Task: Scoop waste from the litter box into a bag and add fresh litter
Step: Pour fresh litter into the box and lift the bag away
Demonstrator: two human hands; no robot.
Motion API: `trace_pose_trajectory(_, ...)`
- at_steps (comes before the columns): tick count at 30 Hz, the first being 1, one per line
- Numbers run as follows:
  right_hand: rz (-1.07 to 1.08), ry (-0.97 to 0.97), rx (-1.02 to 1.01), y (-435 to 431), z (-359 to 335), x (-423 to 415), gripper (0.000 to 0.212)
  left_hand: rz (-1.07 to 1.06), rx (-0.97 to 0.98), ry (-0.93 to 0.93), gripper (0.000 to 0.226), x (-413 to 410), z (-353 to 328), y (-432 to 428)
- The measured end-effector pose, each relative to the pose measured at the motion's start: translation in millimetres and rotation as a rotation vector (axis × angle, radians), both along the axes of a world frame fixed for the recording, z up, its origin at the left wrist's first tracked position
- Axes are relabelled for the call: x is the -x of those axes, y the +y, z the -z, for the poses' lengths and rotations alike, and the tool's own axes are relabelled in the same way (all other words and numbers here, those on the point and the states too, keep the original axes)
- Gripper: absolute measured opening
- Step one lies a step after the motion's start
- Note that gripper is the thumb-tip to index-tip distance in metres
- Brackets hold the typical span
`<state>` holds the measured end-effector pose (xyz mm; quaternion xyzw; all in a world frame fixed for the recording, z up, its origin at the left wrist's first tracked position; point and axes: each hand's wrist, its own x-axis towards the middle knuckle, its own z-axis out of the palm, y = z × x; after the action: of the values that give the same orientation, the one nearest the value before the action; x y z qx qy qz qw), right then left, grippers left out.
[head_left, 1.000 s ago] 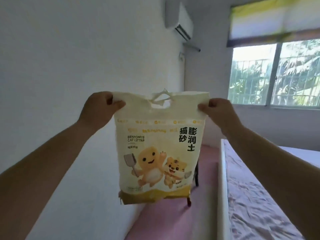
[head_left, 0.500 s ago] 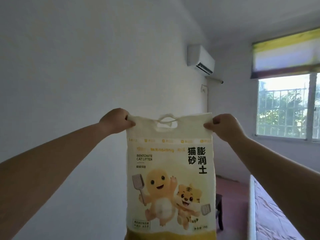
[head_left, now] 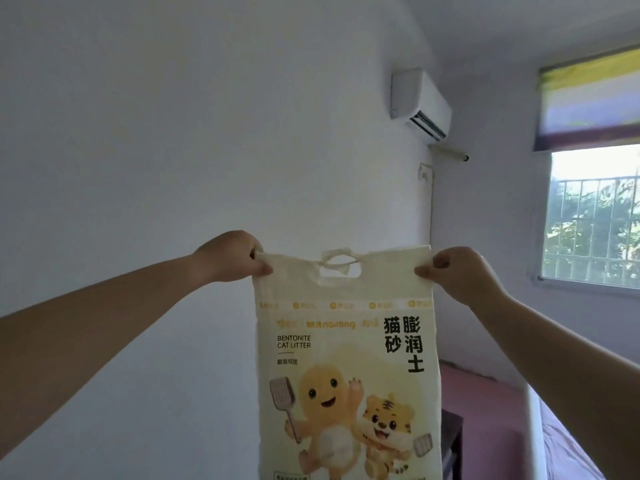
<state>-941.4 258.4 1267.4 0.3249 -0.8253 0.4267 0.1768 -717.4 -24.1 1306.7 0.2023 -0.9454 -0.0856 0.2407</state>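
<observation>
A pale yellow bag of bentonite cat litter [head_left: 346, 358] hangs in front of me at arm's length, with cartoon animals and a scoop printed on it. My left hand [head_left: 230, 256] pinches its top left corner. My right hand [head_left: 453, 271] pinches the top right corner. A cut-out handle sits in the middle of the top edge between my hands. The bag's bottom runs out of the frame. No litter box or waste bag is in view.
A white wall fills the left. An air conditioner [head_left: 420, 105] hangs high on the wall. A barred window [head_left: 592, 220] with a blind is at the right. A bed [head_left: 568, 441] lies lower right, a dark stool [head_left: 452, 441] behind the bag.
The view has tilted upward and the bag sits lower in the frame, its bottom now cut off. Both hands keep their hold on the top corners.
</observation>
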Motion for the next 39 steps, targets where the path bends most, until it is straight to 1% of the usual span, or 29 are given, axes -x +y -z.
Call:
trace_pose_trajectory(4,0.001,-0.010,-0.017,-51.2,1.2,74.6,0.037,0.005,0.000,-0.013,0.034,72.5,3.4,-49.9)
trace_pose_trajectory(8,0.002,-0.031,-0.015,-96.2,5.7,139.2,0.031,0.030,0.018,-0.017,0.035,145.8,7.7,-91.5)
trace_pose_trajectory(11,0.034,-0.053,0.010,-115.2,20.0,179.5,0.033,0.052,0.032,-0.009,0.035,196.1,18.2,-109.2)
trace_pose_trajectory(14,0.047,-0.081,-0.016,-128.1,35.3,216.0,0.035,0.074,0.043,-0.004,0.032,239.7,33.8,-124.2)
trace_pose_trajectory(18,0.016,-0.107,-0.039,-147.1,50.9,268.0,0.030,0.055,0.062,0.017,0.033,292.4,56.7,-143.3)
trace_pose_trajectory(23,-0.067,-0.144,-0.133,-179.9,80.8,346.7,0.026,-0.013,0.015,-0.044,0.027,353.7,101.2,-157.8)
trace_pose_trajectory(26,-0.146,-0.183,-0.241,-205.5,103.4,401.0,0.024,-0.071,-0.033,-0.102,0.030,388.7,131.2,-165.5)
trace_pose_trajectory(28,-0.205,-0.217,-0.331,-224.5,120.0,435.8,0.022,-0.113,-0.066,-0.145,0.028,408.2,151.7,-168.9)
trace_pose_trajectory(30,-0.258,-0.223,-0.421,-243.0,141.2,465.8,0.024,-0.147,-0.102,-0.185,0.029,423.3,175.5,-169.6)
trace_pose_trajectory(32,-0.312,-0.206,-0.542,-260.2,162.5,486.1,0.025,-0.180,-0.126,-0.240,0.031,432.9,202.6,-167.5)
trace_pose_trajectory(36,-0.437,-0.168,-0.826,-294.2,211.3,506.9,0.017,-0.213,-0.177,-0.377,0.028,444.5,270.2,-160.5)
trace_pose_trajectory(37,-0.456,-0.154,-0.888,-303.6,228.9,513.6,0.019,-0.218,-0.193,-0.406,0.027,447.1,290.2,-160.3)
trace_pose_trajectory(39,-0.483,-0.164,-0.999,-319.7,266.5,527.3,0.032,-0.230,-0.224,-0.447,0.024,454.6,331.7,-163.7)
